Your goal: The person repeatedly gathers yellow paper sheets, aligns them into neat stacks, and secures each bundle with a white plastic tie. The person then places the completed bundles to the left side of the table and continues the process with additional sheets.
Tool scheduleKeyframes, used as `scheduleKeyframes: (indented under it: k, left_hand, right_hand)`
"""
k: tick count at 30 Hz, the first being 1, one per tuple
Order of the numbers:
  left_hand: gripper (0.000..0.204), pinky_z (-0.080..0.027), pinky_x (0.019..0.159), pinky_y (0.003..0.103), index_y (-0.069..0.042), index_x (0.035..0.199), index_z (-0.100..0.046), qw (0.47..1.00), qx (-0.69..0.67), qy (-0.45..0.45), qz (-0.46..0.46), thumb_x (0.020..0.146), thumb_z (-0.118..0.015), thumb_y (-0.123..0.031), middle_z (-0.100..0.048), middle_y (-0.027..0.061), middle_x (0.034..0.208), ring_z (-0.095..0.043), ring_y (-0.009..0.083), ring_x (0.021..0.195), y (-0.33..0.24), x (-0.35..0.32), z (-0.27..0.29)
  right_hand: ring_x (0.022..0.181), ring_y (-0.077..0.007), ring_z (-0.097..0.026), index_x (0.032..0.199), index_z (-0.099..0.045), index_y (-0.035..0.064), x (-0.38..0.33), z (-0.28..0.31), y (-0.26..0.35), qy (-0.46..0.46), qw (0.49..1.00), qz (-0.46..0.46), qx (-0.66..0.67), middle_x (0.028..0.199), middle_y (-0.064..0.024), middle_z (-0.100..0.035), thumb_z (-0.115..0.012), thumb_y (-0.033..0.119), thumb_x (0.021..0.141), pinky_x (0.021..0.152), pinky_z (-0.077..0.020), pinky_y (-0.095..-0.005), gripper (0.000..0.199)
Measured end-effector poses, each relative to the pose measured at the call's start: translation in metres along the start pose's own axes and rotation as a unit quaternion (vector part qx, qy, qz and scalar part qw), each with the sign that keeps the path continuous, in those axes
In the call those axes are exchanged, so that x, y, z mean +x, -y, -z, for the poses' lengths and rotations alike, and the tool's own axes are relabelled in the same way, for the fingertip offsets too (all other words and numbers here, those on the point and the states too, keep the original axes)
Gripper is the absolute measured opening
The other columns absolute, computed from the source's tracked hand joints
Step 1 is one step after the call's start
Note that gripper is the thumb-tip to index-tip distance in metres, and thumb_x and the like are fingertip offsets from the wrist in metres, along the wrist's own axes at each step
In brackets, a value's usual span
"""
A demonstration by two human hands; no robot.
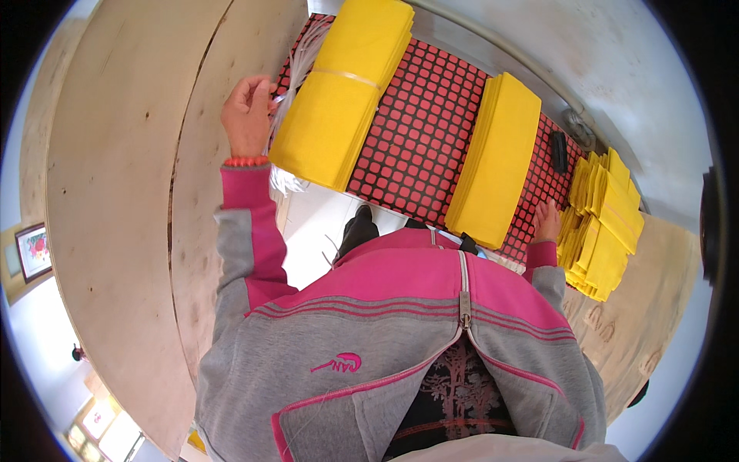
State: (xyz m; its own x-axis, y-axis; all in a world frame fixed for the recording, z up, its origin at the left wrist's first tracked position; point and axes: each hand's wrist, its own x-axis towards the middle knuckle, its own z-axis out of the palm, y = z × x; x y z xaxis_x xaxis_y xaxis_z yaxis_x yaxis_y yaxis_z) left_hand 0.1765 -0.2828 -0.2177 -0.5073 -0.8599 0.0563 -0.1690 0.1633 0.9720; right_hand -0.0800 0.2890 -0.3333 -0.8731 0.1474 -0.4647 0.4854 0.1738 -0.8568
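My left hand (249, 114), a red bead bracelet at its wrist, is at the left edge of the patterned cloth. Its fingers are curled in a pinch at the narrow part of a bundle of thin white plastic strips (302, 60); how many they grip I cannot tell. Right beside the bundle lies a thick, banded stack of yellow sheets (339, 92). My right hand (547, 221) is near the cloth's right side with fingers stretched out, holding nothing. It is between a second yellow stack (496, 154) and a heap of smaller banded yellow bundles (604, 231).
The red-and-black cloth (416, 123) covers the work surface. A black object (559, 152) lies near the wall on the right. A pipe (531, 65) runs along the wall. Wooden boards (127, 169) stand on the left, and a wooden surface (647, 285) extends at right.
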Motion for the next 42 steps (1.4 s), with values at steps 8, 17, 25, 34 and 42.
scheduleKeyframes:
  k: [8, 17, 25, 34, 42]
  left_hand:
    - [0.019, -0.052, 0.074, 0.049, -0.005, 0.093, -0.065, 0.852, 0.493, 0.057, -0.166, 0.089, -0.047, -0.010, -0.064, 0.0200, 0.093, -0.063, 0.0407, 0.088, 0.160, 0.050, 0.002]
    - [0.014, -0.053, 0.073, 0.048, -0.004, 0.097, -0.057, 0.830, 0.539, 0.071, -0.127, 0.089, -0.051, -0.013, -0.063, 0.0205, 0.092, -0.064, 0.0405, 0.086, 0.164, 0.052, 0.000]
    - [0.016, -0.052, 0.071, 0.050, -0.003, 0.093, -0.055, 0.863, 0.499, 0.027, -0.070, 0.087, -0.057, -0.018, -0.064, 0.0214, 0.093, -0.064, 0.0399, 0.085, 0.165, 0.021, 0.009]
    - [0.016, -0.047, 0.051, 0.029, -0.002, 0.095, -0.063, 0.985, 0.145, -0.032, 0.091, 0.091, -0.060, -0.017, -0.066, 0.0090, 0.080, -0.056, 0.0159, 0.058, 0.119, -0.071, 0.057]
    - [0.014, -0.037, 0.046, 0.021, 0.000, 0.093, -0.062, 0.975, -0.103, -0.038, 0.192, 0.092, -0.060, -0.014, -0.064, 0.0045, 0.077, -0.047, 0.0062, 0.050, 0.076, -0.074, 0.075]
  right_hand:
    - [0.099, -0.0179, -0.061, 0.130, -0.049, 0.0032, -0.015, 0.011, -0.025, -0.004, 1.000, -0.008, 0.012, 0.121, -0.0106, -0.061, -0.060, 0.041, 0.093, 0.073, -0.0478, -0.0274, 0.055]
    - [0.093, -0.0127, -0.064, 0.130, -0.051, 0.0043, -0.043, 0.004, -0.032, 0.017, 1.000, 0.002, -0.017, 0.113, -0.0067, -0.064, -0.064, 0.029, 0.092, 0.072, -0.0489, -0.0244, 0.047]
    - [0.097, -0.0121, -0.062, 0.131, -0.049, 0.0008, -0.065, -0.031, -0.006, 0.047, 0.998, 0.048, -0.008, 0.114, -0.0072, -0.063, -0.062, 0.020, 0.093, 0.077, -0.0489, -0.0234, 0.045]
    - [0.107, -0.0210, -0.060, 0.121, -0.054, -0.0034, -0.107, -0.089, 0.053, 0.161, 0.915, 0.349, -0.125, 0.116, -0.0126, -0.062, -0.066, 0.017, 0.090, 0.093, -0.0470, -0.0333, 0.039]
    - [0.109, -0.0275, -0.060, 0.118, -0.058, -0.0031, -0.134, -0.098, 0.142, -0.040, 0.752, 0.530, -0.390, 0.115, -0.0166, -0.062, -0.069, 0.015, 0.086, 0.094, -0.0467, -0.0356, 0.038]
